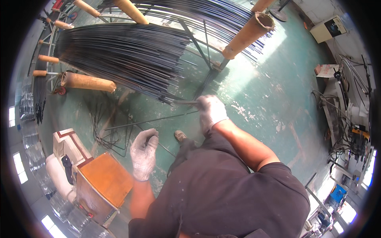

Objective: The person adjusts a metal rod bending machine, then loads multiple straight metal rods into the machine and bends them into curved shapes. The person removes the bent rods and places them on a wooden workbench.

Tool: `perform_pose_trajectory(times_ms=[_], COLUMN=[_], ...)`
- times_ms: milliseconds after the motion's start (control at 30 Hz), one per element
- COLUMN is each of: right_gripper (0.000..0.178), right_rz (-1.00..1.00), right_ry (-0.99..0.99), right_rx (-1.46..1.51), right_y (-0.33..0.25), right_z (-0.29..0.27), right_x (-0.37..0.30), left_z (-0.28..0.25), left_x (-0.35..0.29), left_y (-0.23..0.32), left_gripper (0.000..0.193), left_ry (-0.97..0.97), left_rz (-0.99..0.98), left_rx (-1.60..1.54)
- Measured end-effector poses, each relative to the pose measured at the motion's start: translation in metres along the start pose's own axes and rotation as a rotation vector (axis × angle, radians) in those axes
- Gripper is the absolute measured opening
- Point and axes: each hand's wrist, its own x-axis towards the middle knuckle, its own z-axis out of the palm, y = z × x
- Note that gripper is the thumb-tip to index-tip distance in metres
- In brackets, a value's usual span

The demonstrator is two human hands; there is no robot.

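Rod drawn from rack
Right hand (210, 111) clenched a rod (186, 102); left hand (144, 152) gripped another rod (158, 143). Pulling straight seemed advisable.

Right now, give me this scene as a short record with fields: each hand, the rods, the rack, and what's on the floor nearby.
left hand: gloved left hand, closed around a thin dark rod near its lower end
right hand: gloved right hand, gripping rod ends at the edge of the bundle
rods: large bundle of thin dark rods, lying across the rack
rack: metal frame with cardboard-tube sleeves on its arms
floor: green painted floor, worn in patches; bent wire pieces lying loose
nearby: wooden box at lower left
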Motion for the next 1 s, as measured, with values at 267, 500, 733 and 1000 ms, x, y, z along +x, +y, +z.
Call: perform_pose_trajectory(times_ms=[267, 500, 733, 1000], right_gripper=[0.017, 0.026, 0.025, 0.031], right_rz=[0.293, 0.521, 0.789, 1.030], right_ry=[0.082, 0.380, 0.607, 1.095], right_rx=[-0.105, -0.035, 0.209, 0.541], right_y=[0.145, 0.267, 0.374, 0.424], right_z=[-0.071, -0.151, -0.173, -0.134], right_x=[-0.022, -0.027, -0.023, 0.004], left_z=[0.031, 0.054, 0.053, 0.059], left_x=[-0.010, 0.009, 0.020, 0.032], left_y=[-0.068, -0.067, -0.086, -0.108], left_gripper=[0.021, 0.020, 0.021, 0.021], left_ry=[-0.050, -0.105, -0.131, -0.123], left_rz=[-0.162, -0.152, -0.131, -0.175], left_rx=[0.031, 0.105, 0.275, 0.225])
